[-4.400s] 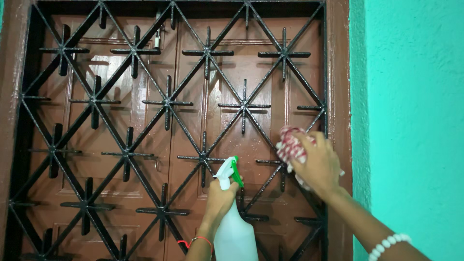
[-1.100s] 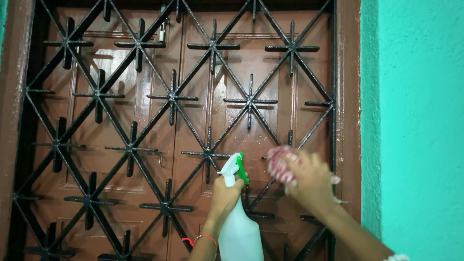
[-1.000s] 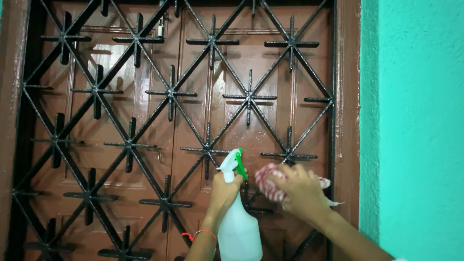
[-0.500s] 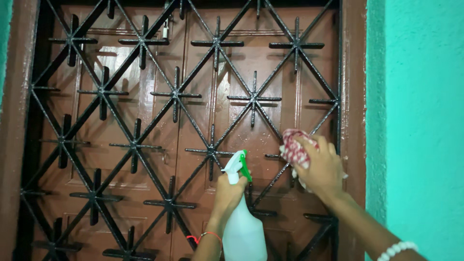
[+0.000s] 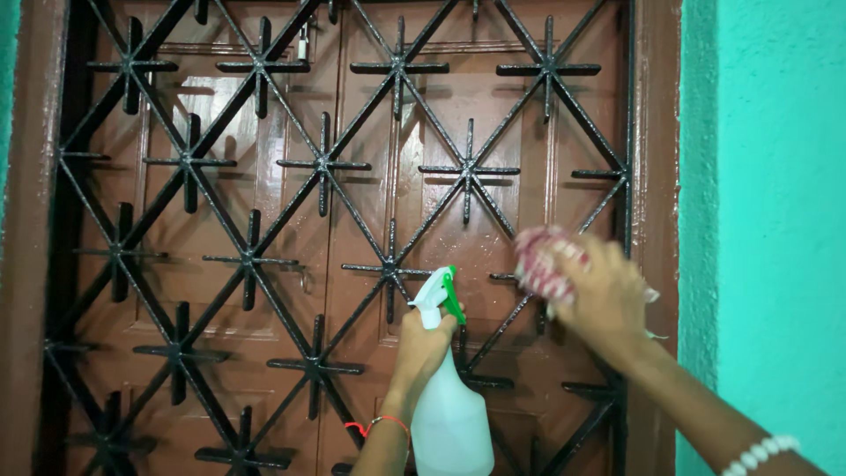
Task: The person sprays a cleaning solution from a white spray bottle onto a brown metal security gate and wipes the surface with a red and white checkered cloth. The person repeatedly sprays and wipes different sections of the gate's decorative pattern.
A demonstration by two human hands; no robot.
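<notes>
My left hand (image 5: pixel 421 348) grips the neck of a white spray bottle (image 5: pixel 451 414) with a green trigger, held upright in front of the lower middle of a black metal window grille (image 5: pixel 326 163). My right hand (image 5: pixel 604 295) is closed on a red and white cloth (image 5: pixel 542 260) and presses it against the grille's bars at the right side, blurred by motion. Brown glossy wooden shutters (image 5: pixel 220 115) stand closed behind the grille.
A brown window frame (image 5: pixel 656 132) borders the grille on the right, and another brown frame post (image 5: pixel 26 264) on the left. A teal painted wall (image 5: pixel 775 203) lies to the right. A small latch hangs on the shutters near the top.
My right hand with the cloth has moved up and down along the right side of the grille, now slightly lower and left than half a second ago. The bottle hand stays nearly still.
</notes>
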